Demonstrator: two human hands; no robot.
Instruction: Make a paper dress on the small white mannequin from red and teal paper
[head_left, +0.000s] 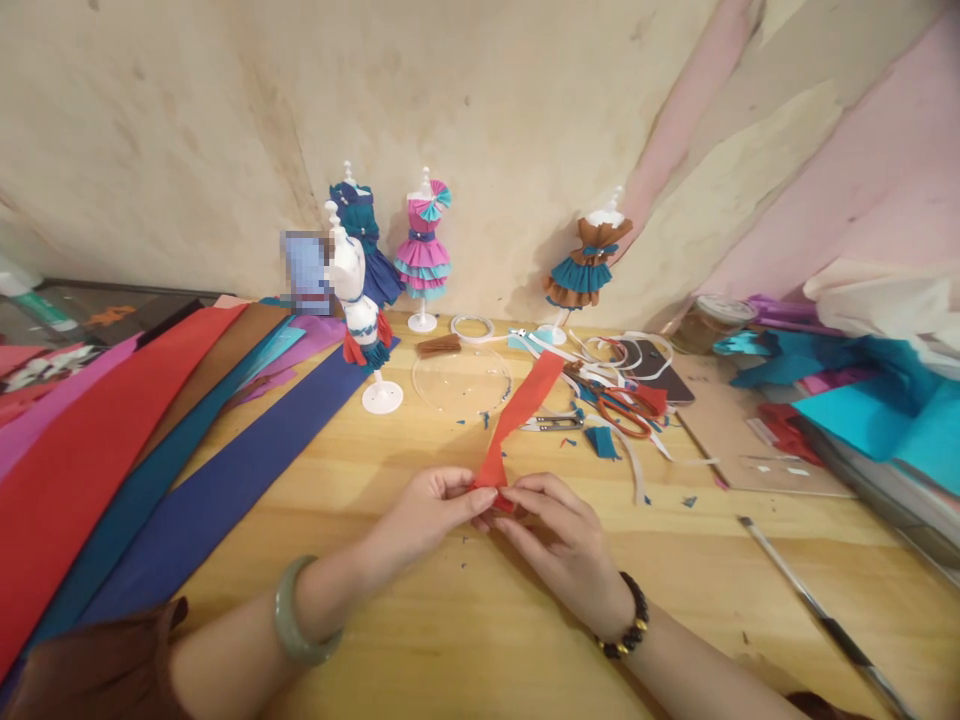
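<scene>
Between my two hands, over the middle of the wooden table (420,600), is a strip of red crepe paper (529,395). Its near end is gathered in my fingers, while the far end stretches away toward the back. My left hand (442,505) pinches that end between thumb and fingers. From the other side my right hand (559,535) has its fingertips closed on the same end. Behind my left hand stands a small white mannequin (349,275) with a red and teal paper skirt.
More mannequins in paper dresses, one pink (422,245) and one brown and teal (589,260), stand along the wall. Orange-handled scissors (626,410), thread snips (555,424) and scraps lie at right centre. Long coloured paper strips (277,455) cover the left; a rod (825,620) lies right.
</scene>
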